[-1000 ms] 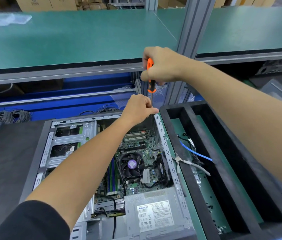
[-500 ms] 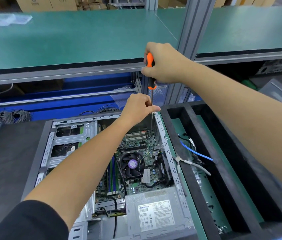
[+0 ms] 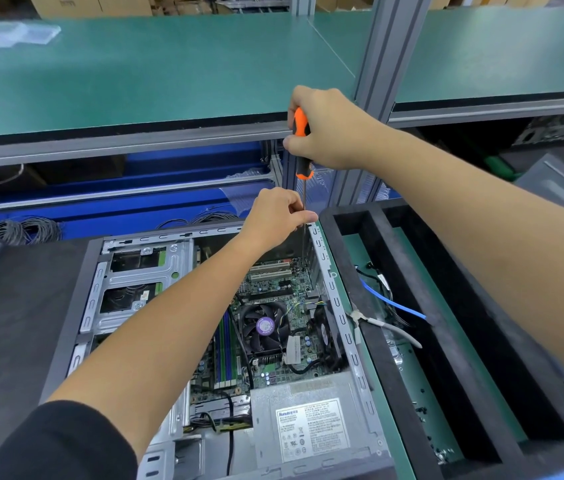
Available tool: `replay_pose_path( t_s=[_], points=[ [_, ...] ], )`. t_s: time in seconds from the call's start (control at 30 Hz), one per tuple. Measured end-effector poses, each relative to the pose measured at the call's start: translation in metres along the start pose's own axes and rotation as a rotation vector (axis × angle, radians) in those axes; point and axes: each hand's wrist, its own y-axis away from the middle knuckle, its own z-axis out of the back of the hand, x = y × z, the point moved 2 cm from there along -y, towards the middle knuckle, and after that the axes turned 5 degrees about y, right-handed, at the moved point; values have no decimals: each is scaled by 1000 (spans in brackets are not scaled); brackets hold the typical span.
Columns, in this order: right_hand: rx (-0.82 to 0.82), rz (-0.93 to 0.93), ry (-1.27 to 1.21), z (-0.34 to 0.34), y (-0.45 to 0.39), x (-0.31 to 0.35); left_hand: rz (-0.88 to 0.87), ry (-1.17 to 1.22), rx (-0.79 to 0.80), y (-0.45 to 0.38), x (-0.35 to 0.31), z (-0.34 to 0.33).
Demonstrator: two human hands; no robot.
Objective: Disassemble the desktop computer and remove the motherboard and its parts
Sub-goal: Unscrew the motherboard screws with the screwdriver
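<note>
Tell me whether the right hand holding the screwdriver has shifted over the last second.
Yes. The right hand gripping the screwdriver has risen slightly: a second ago its top sat at the shelf edge, now it overlaps the green shelf top. No clear sideways shift.

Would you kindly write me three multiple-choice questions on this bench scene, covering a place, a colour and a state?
1. Where does the grey power supply box sit in the open metal computer case?
A. far end B. near end C. outside it

2. What colour is the screwdriver handle?
A. orange and black B. yellow C. all blue

3. What is the left hand doing?
A. lying flat on the table B. pinching the screwdriver shaft C. holding a cable

Answers: 1 B, its label faces the camera at the near edge. 2 A, seen in the right hand. 3 B, fingertips meet round the shaft.
</note>
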Motion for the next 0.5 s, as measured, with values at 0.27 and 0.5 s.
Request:
replay_pose_path(
  t_s=[0.27, 0.5],
  points=[
    [7, 0, -6, 2, 0, -1, -7, -8, 14, -1, 0, 0],
    [0, 7, 5, 2, 1, -5, -1, -3, 18, -1, -1, -2]
  ],
)
